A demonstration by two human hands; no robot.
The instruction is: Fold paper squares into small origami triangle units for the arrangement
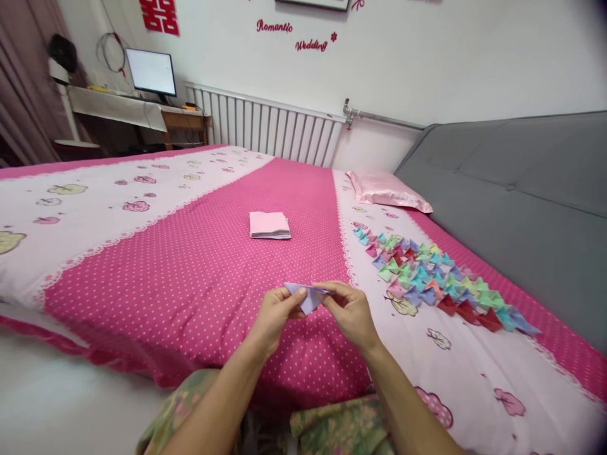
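A small lavender piece of folded paper [310, 299], roughly triangular with its point down, is held between my two hands above the near part of the bed. My left hand [279, 311] pinches its left side, thumb on the front face. At the upper right edge, my right hand [348, 309] grips it between thumb and fingers. Farther back lies a stack of square paper [269, 224] with a pink sheet on top. Several folded paper pieces [427, 275] in many colours sit in rows to the right of my hands.
Under everything spreads a pink dotted bedspread [199, 265] with pale printed bands. A pink pillow [389, 191] rests near the grey headboard [512, 183]. Beyond the bed are a white radiator [265, 120] and a desk with a monitor [150, 71].
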